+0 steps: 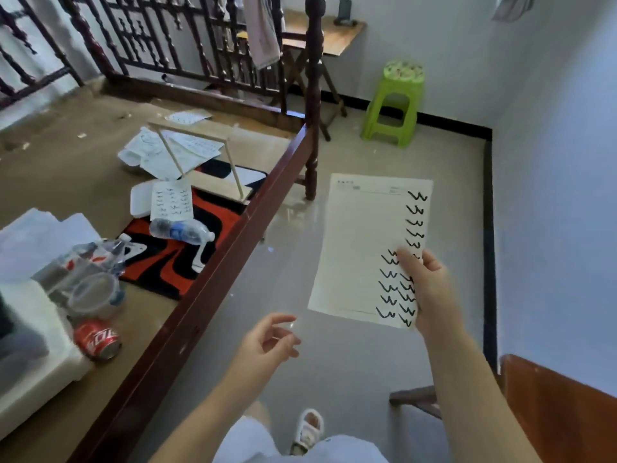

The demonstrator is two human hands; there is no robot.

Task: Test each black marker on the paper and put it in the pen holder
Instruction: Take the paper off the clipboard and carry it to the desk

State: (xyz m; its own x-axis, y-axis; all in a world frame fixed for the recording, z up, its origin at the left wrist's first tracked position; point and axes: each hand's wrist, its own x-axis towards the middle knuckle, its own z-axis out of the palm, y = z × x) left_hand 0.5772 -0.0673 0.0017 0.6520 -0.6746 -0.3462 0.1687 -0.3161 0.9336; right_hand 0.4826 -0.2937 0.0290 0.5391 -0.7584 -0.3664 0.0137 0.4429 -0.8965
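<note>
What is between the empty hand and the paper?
Nothing: in the head view, only bare floor shows between the open left hand and the paper held by the right hand.

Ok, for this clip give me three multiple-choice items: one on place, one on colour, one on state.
1. Where is the marked paper?
A. flat on the rug
B. held up in the right hand
C. on the stool

2. What colour is the plastic stool by the wall?
A. green
B. red
C. blue

3. What state is the left hand in?
A. gripping a marker
B. pressing the paper
C. open, holding nothing

Answers: 1 B, fingers pinch the sheet's right edge above the floor; 2 A, it is bright green; 3 C, its fingers are curled loosely around nothing.
</note>
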